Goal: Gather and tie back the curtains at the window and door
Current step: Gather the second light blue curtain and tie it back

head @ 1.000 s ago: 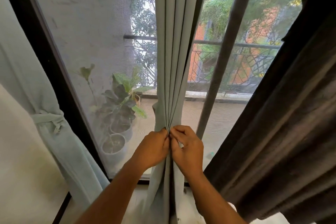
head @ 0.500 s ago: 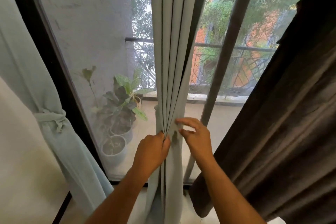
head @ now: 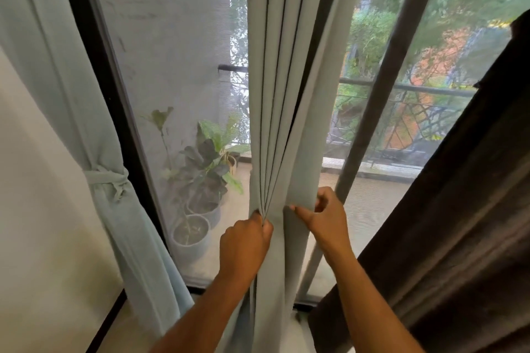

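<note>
Curtains: 3 | hands: 2, left hand (head: 243, 241) and right hand (head: 321, 216) pinching middle curtain (head: 282, 112)

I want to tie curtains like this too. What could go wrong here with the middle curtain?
The left hand pinches several folds of the middle curtain together; if that grip loosens, the folds may spread out again. The right hand pinches only the outer edge, so that fold could slip free. No tie is on this curtain yet, unlike the tied curtain on the left, so letting go probably undoes the gathering.
</note>
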